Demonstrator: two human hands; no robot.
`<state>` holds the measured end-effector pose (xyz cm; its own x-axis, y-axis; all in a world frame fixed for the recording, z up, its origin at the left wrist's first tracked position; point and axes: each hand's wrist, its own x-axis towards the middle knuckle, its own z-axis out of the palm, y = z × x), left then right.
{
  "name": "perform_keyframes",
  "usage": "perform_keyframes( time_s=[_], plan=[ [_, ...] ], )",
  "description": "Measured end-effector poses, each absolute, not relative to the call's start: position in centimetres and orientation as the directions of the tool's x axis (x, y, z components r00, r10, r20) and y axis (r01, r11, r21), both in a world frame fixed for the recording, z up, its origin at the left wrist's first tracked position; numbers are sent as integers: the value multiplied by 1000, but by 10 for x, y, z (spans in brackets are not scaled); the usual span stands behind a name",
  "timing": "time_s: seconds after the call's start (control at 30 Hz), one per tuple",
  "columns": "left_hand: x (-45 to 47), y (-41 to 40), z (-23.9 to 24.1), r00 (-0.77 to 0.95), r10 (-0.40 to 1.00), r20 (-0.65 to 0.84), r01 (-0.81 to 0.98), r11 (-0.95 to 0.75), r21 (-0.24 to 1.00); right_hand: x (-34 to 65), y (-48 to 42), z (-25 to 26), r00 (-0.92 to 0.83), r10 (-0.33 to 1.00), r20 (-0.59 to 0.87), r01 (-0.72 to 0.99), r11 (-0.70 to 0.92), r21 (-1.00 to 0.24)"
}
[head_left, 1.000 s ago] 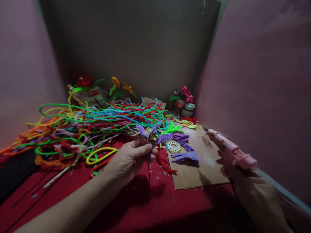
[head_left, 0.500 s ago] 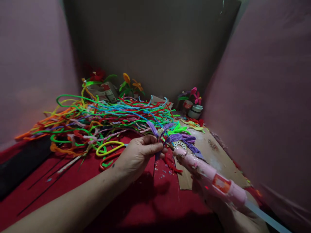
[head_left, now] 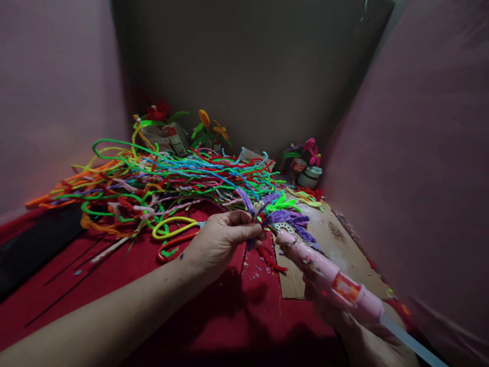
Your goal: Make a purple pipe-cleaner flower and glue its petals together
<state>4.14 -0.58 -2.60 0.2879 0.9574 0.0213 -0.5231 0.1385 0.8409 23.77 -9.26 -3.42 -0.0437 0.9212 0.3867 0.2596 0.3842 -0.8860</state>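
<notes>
Between the thumb and fingers of my left hand is a purple pipe-cleaner flower with a pale yellow centre, its petals spread upward. My right hand is wrapped round a pink hot glue gun, partly hidden behind it. A clear glue stick runs out of the gun's back end. The nozzle points at the flower's base, close to my left fingertips; whether it touches cannot be made out. Purple petals and green leaf shapes lie just behind the nozzle.
A big tangle of coloured pipe cleaners covers the back left. Scissors with yellow and red handles lie left of my hand. Cardboard is on the right over the red cloth. Finished flowers and a jar stand behind.
The whole view has shifted slightly. The glue gun's nozzle has drawn a little away from the flower's base. Both hands keep their holds.
</notes>
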Motion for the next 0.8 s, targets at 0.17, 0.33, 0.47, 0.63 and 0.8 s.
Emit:
perform_keyframes(
  time_s=[0.17,0.33,0.47,0.63,0.8],
  plan=[
    [42,-7,-26,295,955,24,-502,133,854,237,-95,-34,-26,909,416,260,408,-875],
    [42,-7,-26,293,956,2,-510,155,846,235,-93,-35,-32,909,415,263,409,-874],
    [41,-5,-28,300,954,17,-486,138,863,235,-94,-36,-41,904,426,254,422,-870],
    [41,-6,-28,310,950,29,-481,130,867,241,-92,-38,-81,902,425,256,431,-865],
    [41,-7,-27,308,951,26,-491,136,860,249,-88,-51,-82,895,439,288,443,-849]
  ],
)
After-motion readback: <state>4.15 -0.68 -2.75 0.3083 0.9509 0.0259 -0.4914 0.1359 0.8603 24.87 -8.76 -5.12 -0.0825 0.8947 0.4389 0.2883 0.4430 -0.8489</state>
